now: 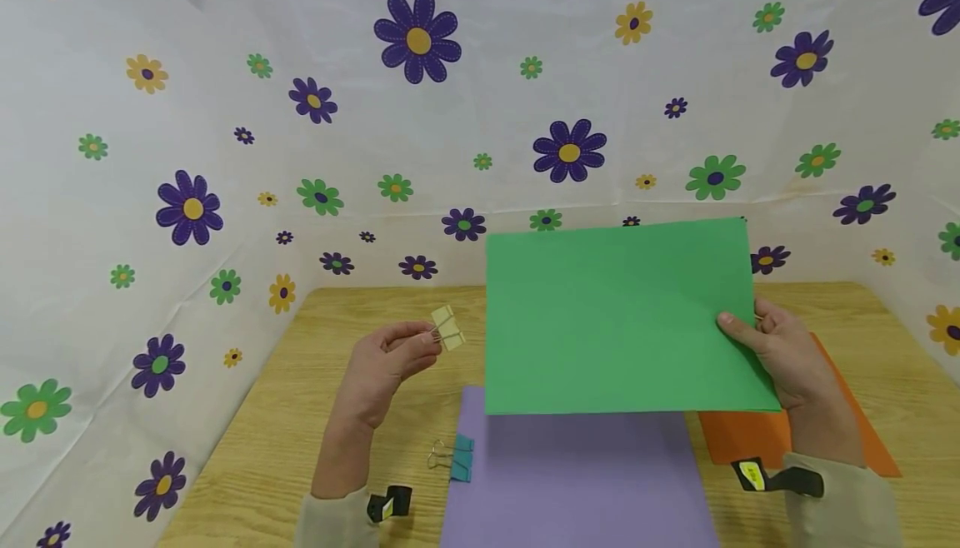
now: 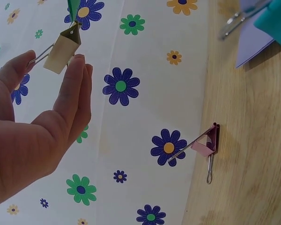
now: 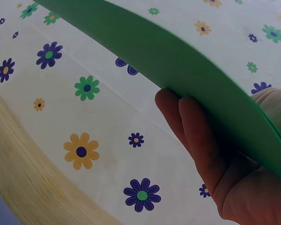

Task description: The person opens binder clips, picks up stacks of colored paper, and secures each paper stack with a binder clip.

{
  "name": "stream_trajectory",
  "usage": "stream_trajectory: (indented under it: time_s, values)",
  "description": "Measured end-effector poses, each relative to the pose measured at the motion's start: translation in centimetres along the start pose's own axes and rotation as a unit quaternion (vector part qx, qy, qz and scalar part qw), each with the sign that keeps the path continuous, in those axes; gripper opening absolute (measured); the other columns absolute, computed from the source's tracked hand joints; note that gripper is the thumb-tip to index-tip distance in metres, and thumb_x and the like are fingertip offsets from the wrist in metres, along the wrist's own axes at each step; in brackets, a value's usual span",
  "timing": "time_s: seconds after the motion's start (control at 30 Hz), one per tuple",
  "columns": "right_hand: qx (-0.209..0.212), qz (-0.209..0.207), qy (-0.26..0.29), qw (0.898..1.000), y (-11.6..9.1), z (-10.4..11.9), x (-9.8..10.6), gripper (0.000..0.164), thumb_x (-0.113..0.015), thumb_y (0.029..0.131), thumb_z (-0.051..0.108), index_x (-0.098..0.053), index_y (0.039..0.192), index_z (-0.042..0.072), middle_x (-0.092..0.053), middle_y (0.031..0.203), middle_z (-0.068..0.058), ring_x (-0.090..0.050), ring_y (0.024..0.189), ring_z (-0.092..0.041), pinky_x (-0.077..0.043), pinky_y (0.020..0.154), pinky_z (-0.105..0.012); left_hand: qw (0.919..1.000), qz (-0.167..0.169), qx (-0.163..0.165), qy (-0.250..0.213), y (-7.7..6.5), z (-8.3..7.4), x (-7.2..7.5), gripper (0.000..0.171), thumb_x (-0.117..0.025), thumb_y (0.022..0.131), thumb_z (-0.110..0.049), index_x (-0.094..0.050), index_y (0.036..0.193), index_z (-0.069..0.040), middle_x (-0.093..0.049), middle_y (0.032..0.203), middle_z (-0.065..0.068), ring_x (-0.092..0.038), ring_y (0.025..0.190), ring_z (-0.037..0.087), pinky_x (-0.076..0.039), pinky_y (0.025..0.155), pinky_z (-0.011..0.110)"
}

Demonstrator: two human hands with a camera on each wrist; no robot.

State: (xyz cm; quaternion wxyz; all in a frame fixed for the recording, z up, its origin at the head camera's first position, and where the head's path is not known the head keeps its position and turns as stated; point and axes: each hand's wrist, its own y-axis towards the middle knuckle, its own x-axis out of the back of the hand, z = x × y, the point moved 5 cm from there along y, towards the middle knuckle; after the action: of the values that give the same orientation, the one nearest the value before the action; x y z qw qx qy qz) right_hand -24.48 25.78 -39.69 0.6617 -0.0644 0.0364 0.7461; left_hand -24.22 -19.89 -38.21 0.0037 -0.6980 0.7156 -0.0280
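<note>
Between thumb and fingers, my left hand (image 1: 386, 369) pinches a pale yellow binder clip (image 1: 448, 328) by its wire handles; in the left wrist view the clip (image 2: 63, 49) points up near a green edge. My right hand (image 1: 787, 356) grips the right side of a green sheet or sheets of paper (image 1: 615, 323), thumb on the front and fingers behind. The green paper (image 3: 173, 65) is raised above the table and bends slightly. Below it lies purple paper (image 1: 585, 481), with a teal binder clip (image 1: 462, 458) at its left edge.
Orange paper (image 1: 750, 440) lies on the wooden table (image 1: 262, 448) at the right, partly behind the right forearm. A pink binder clip (image 2: 208, 145) stands on the table in the left wrist view. A flower-patterned white cloth (image 1: 480, 98) hangs around the table's back and sides.
</note>
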Motion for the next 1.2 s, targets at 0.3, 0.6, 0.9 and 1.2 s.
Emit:
stream_trajectory:
  time_s: [0.3, 0.6, 0.9, 1.2]
  values:
    - [0.004, 0.01, 0.008, 1.0, -0.1, 0.1, -0.1, 0.019, -0.056, 0.102, 0.014, -0.049, 0.119, 0.021, -0.075, 0.088, 0.003, -0.074, 0.073, -0.016, -0.059, 0.061, -0.035, 0.9998, 0.017, -0.007, 0.002, -0.1, -0.2, -0.2, 0.034, -0.061, 0.098, -0.01, -0.057, 0.126, 0.01, -0.07, 0.108, 0.016, -0.071, 0.094, 0.018, -0.056, 0.088, 0.032]
    - [0.026, 0.041, 0.016, 0.999, -0.1, 0.1, -0.4, 0.022, -0.052, 0.103, 0.01, -0.052, 0.12, 0.023, -0.076, 0.092, 0.0, -0.074, 0.075, -0.018, -0.059, 0.062, -0.035, 0.9989, 0.043, -0.012, -0.015, -0.4, -0.3, -0.6, 0.036, -0.061, 0.097, -0.006, -0.055, 0.126, 0.014, -0.068, 0.101, 0.008, -0.072, 0.086, 0.017, -0.057, 0.084, 0.033]
    - [0.048, 0.072, 0.016, 0.996, -0.2, 0.2, -0.6, 0.029, -0.048, 0.104, 0.006, -0.055, 0.124, 0.027, -0.076, 0.095, -0.001, -0.074, 0.076, -0.019, -0.059, 0.062, -0.036, 0.9979, 0.061, -0.004, -0.02, -0.5, -0.2, -0.9, 0.035, -0.062, 0.096, -0.005, -0.056, 0.123, 0.017, -0.062, 0.113, 0.011, -0.072, 0.084, 0.015, -0.058, 0.08, 0.033]
    - [0.055, 0.085, 0.023, 0.995, -0.3, 0.3, -0.7, 0.031, -0.047, 0.104, 0.005, -0.054, 0.125, 0.026, -0.076, 0.096, -0.002, -0.075, 0.077, -0.019, -0.059, 0.062, -0.036, 0.9972, 0.073, -0.003, -0.017, -0.5, 0.0, -1.0, 0.035, -0.063, 0.095, -0.004, -0.058, 0.121, 0.018, -0.064, 0.111, 0.011, -0.072, 0.084, 0.016, -0.059, 0.079, 0.033]
